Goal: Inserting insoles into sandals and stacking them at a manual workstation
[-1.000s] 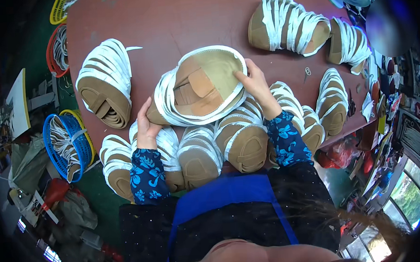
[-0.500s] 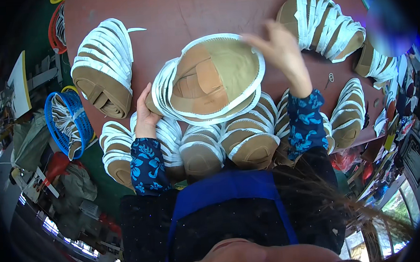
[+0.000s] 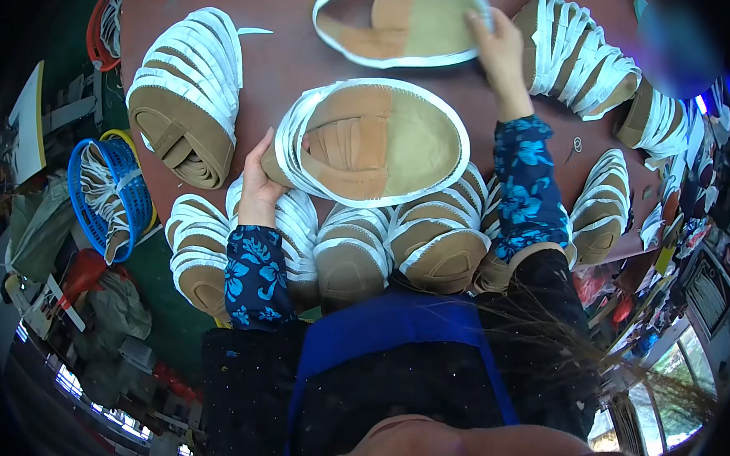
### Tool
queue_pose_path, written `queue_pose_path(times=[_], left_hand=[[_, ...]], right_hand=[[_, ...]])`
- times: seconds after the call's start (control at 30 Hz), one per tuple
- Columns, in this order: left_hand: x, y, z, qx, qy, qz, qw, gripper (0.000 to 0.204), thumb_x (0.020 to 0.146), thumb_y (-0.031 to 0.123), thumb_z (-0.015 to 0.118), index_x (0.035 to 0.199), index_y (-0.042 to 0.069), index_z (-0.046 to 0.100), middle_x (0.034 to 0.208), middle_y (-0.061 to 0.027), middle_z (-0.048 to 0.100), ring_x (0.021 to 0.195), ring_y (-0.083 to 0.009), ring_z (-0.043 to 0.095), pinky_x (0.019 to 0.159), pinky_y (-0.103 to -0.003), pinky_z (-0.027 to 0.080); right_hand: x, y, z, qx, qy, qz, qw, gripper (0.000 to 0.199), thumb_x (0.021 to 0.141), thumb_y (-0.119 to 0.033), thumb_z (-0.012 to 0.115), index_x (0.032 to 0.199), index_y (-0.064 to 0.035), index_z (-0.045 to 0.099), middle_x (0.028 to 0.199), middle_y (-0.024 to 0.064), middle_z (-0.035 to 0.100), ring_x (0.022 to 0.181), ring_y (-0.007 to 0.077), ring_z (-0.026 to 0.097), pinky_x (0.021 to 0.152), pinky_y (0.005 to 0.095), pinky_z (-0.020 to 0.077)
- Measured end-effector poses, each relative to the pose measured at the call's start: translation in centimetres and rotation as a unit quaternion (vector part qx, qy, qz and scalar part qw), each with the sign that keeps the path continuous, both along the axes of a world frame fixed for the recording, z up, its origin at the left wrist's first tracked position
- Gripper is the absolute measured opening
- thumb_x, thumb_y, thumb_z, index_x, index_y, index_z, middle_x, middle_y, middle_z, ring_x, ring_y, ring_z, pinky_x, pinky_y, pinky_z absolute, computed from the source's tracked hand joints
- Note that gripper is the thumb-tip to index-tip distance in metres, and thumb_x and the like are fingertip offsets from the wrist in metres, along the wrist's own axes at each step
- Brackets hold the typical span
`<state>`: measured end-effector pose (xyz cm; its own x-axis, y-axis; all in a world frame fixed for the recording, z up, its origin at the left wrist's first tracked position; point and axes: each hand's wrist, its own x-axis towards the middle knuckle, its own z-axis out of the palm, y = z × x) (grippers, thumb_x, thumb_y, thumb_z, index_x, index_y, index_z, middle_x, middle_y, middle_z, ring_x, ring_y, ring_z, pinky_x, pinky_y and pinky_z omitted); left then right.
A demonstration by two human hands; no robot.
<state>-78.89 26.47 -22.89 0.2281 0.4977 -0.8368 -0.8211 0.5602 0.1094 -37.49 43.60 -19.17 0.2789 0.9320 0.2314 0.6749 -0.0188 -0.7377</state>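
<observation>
My left hand (image 3: 257,184) grips the left end of a nested stack of tan shoe uppers (image 3: 426,138) with white-taped edges, held over the middle of the table. The stack's insides face up, orange-brown at the left and pale olive at the right. Farther off, my right hand (image 3: 502,56) pinches the right rim of a single shoe upper (image 3: 445,30) of the same kind. This upper is apart from the stack, and its far edge is cut off by the top of the picture. My right thumb lies over its white edge.
Along the table's near edge stand several bundled stacks of uppers (image 3: 441,253). One larger bundle (image 3: 162,127) lies at the left, others (image 3: 579,52) at the right. A small metal ring-like piece (image 3: 577,144) rests on the reddish-brown table (image 3: 286,59). Left of it stands a blue basket (image 3: 143,207).
My right hand has taken hold of the top upper and moved it up and away from the stack. My left hand still holds the stack, which now lies more level.
</observation>
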Motion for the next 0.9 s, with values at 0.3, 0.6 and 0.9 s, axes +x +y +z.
queue_pose_path(times=[0.3,0.6,0.9], left_hand=[[-1.0,-0.8,-0.4,0.004,-0.007,0.022,1.000,0.050,0.105,0.032,0.061,0.135,-0.009,0.060,0.124,-0.0245,0.071,0.111,-0.0360,0.071,0.101,-0.048,0.057],[-1.1,-1.1,-0.7,0.007,0.003,0.012,1.000,0.047,0.106,0.032,0.060,0.136,-0.004,0.063,0.126,-0.0217,0.071,0.111,-0.0313,0.071,0.102,-0.051,0.056],[0.1,0.1,0.0,0.019,0.012,0.006,1.000,0.053,0.105,0.032,0.062,0.139,-0.009,0.056,0.123,-0.0263,0.069,0.104,-0.0316,0.073,0.091,-0.049,0.060]], right_hand=[[-7.0,-16.2,5.5,-0.184,-0.186,0.178,0.949,0.048,0.087,-0.029,0.082,0.122,0.0016,0.069,0.128,0.0250,0.068,0.110,0.0418,0.068,0.090,0.0495,0.0550],[-4.6,-13.0,8.8,-0.043,0.033,0.050,0.997,0.026,0.097,-0.002,0.070,0.123,0.0025,0.074,0.109,0.0152,0.077,0.092,0.0199,0.072,0.083,0.0331,0.0570],[-0.1,2.9,-2.4,-0.079,0.150,0.063,0.984,0.040,0.098,-0.025,0.074,0.124,0.0055,0.071,0.100,0.0138,0.076,0.089,0.0181,0.069,0.079,0.0312,0.0532]])
